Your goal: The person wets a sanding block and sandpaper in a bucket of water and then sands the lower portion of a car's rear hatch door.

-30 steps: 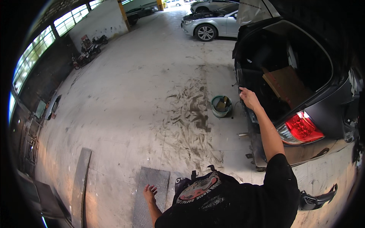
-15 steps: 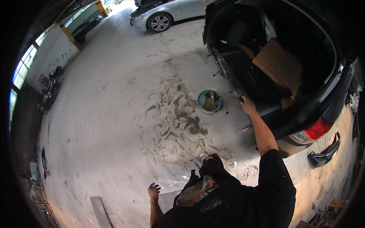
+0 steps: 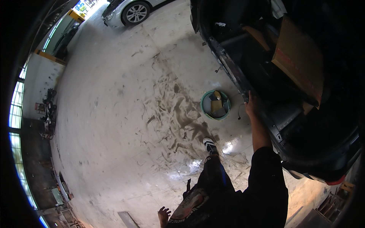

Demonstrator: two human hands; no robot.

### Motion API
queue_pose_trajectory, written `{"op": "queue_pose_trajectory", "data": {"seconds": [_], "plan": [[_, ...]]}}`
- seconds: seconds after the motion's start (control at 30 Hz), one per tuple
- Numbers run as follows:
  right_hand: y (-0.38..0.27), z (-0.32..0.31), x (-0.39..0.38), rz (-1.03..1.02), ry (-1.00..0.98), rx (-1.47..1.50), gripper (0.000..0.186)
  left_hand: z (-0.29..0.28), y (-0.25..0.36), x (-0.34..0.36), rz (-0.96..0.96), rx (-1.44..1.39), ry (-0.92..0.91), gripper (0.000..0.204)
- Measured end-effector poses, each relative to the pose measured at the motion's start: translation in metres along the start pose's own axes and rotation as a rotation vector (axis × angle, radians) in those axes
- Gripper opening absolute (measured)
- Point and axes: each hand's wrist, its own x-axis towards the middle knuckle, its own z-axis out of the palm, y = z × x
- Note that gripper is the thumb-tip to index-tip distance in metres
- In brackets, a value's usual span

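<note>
My right hand (image 3: pixel 251 103) is on the trunk edge (image 3: pixel 229 64) of a dark car at the right, with its fingers curled at the sill. A flattened brown cardboard piece (image 3: pixel 298 60) lies inside the open trunk. Beside the car, left of that hand, a round green tub (image 3: pixel 203 105) holds water and some dull yellow and grey items. My left hand (image 3: pixel 164 213) hangs low by my body, fingers apart, holding nothing. My shoe (image 3: pixel 209 143) is on the smeared pale floor.
A silver car (image 3: pixel 113 14) stands at the top. Parked two-wheelers (image 3: pixel 47 114) line the left wall below bright windows (image 3: pixel 16 102). Loose panels (image 3: pixel 61 184) lean near that wall. A metal strip (image 3: pixel 128 218) lies low on the floor, and a rack (image 3: pixel 327 203) stands at lower right.
My view has tilted down and moved closer to the trunk. My shoe has come into sight stepping forward. My right hand has shifted onto the inner trunk edge.
</note>
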Motion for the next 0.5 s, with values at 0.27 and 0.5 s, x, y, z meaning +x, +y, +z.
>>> {"op": "queue_pose_trajectory", "data": {"seconds": [0.27, 0.5], "plan": [[0.012, -0.001, -0.014, -0.144, 0.064, -0.197, 0.078, -0.036, 0.124, 0.076, -0.468, -0.19, 0.213, 0.05], [0.005, -0.01, -0.011, -0.092, 0.041, -0.216, 0.08, -0.046, 0.206, 0.157, -0.168, -0.097, 0.089, 0.051]]}}
